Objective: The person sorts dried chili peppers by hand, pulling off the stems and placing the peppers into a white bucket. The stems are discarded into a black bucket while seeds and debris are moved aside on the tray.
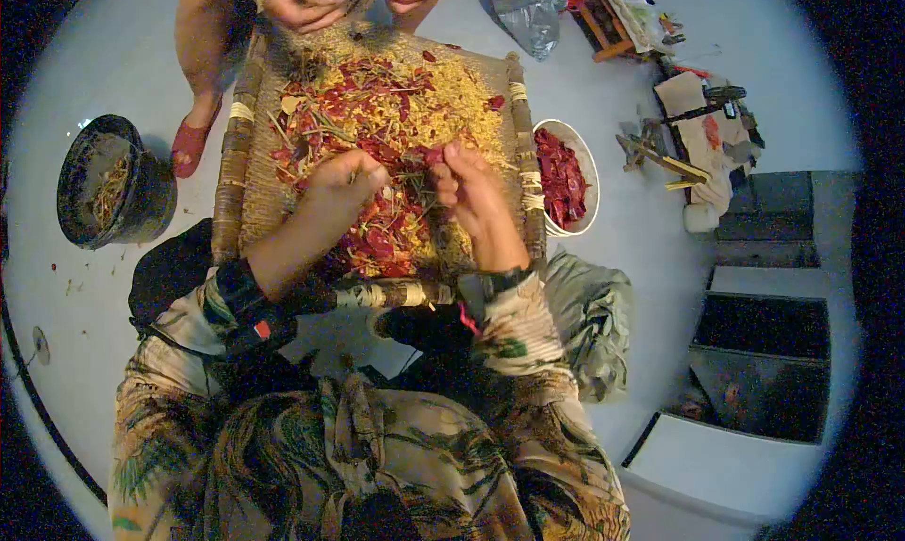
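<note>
Over a woven tray with a wooden frame (229, 178), both my hands are raised close together. Yellow seeds (471, 93), dried red chili pieces (377, 244) and thin stems lie on the tray. My right hand (479, 197) pinches a dark red dried chili (432, 155) between thumb and fingers. To its left, my left hand (341, 188) is closed with thumb and fingertips together. What it holds, if anything, is too small to tell.
A white bucket (592, 188) of red chili pieces stands right of the tray, a black bucket (71, 202) with stems at the left. Opposite, another person's hands (306, 2) hold something red. A grey plastic bag (528, 18) lies behind; crumpled green cloth (594, 319) is at the right.
</note>
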Demonstrator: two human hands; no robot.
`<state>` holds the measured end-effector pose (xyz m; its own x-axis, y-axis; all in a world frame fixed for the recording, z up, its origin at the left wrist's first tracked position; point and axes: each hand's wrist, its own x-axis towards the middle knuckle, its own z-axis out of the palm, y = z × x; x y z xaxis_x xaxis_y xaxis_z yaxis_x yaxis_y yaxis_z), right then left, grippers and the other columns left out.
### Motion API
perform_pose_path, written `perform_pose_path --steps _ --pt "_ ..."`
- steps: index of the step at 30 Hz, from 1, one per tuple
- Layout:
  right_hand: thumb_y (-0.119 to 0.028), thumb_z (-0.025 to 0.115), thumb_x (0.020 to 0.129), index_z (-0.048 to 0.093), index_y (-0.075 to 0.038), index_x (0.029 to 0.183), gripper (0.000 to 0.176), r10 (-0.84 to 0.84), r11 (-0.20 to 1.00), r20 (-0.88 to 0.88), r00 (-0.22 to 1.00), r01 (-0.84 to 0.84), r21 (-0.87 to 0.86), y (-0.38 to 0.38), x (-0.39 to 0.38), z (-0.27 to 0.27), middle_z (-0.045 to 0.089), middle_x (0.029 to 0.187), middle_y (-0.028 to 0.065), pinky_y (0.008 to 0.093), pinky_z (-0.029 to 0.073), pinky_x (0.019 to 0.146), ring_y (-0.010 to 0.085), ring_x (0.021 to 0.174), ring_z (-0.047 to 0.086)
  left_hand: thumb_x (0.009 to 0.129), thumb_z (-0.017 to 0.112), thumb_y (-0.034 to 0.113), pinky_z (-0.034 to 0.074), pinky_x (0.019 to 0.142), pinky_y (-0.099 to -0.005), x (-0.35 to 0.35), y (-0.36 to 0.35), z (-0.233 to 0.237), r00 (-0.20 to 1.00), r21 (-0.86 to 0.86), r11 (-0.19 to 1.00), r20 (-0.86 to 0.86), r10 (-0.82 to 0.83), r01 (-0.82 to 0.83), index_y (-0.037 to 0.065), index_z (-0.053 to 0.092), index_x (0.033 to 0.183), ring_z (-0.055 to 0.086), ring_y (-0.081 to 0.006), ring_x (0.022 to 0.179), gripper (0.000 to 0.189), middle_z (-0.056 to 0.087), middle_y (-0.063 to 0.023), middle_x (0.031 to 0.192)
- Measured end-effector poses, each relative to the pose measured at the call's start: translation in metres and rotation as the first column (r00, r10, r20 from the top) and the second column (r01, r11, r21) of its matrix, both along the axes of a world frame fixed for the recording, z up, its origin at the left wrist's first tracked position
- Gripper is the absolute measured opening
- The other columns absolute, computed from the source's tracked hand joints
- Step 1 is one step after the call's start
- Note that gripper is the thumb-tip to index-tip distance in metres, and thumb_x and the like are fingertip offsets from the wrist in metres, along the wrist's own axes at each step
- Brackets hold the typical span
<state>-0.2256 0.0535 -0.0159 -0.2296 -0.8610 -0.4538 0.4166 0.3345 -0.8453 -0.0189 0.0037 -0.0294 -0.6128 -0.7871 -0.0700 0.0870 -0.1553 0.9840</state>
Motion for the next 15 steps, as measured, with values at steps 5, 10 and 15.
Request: perform_pose_path --steps 5,10,15 --pt "-0.020 0.053 0.091 0.051 -0.015 0.088 0.006 0.036 0.993 0.414 0.909 0.015 -0.119 0.036 0.038 0.005 0.048 0.067 -0.0028 0.0168 0.031 0.042 0.0039 0.051 0.041 0.087 0.057 0.021 0.040 0.068 -0.0224 -0.002 0.009 0.014 0.997 -0.108 0.994 -0.071 -0.020 0.012 0.005 0.056 0.084 0.049 -0.0059 0.076 0.017 0.054 0.0008 0.078" --pt "-0.019 0.051 0.092 0.050 -0.015 0.089 0.005 0.003 0.991 0.427 0.904 0.054 -0.122 0.042 0.056 0.007 0.048 0.066 -0.0026 0.0169 0.032 0.043 0.0038 0.051 0.041 0.087 0.057 0.021 0.041 0.070 -0.0230 0.003 0.009 0.015 0.993 -0.095 0.992 -0.072 -0.095 0.088 0.004 0.056 0.086 0.049 -0.0064 0.079 0.017 0.055 0.0002 0.081" --pt "-0.018 0.051 0.092 0.051 -0.015 0.091 0.004 -0.015 0.989 0.435 0.900 0.078 -0.128 0.041 0.059 0.005 0.051 0.067 -0.0018 0.0177 0.033 0.044 0.0052 0.051 0.043 0.087 0.057 0.020 0.041 0.071 -0.0235 0.001 0.006 0.011 0.991 -0.140 0.984 -0.057 -0.121 0.112 0.004 0.056 0.086 0.050 -0.0064 0.080 0.016 0.056 0.0005 0.082"
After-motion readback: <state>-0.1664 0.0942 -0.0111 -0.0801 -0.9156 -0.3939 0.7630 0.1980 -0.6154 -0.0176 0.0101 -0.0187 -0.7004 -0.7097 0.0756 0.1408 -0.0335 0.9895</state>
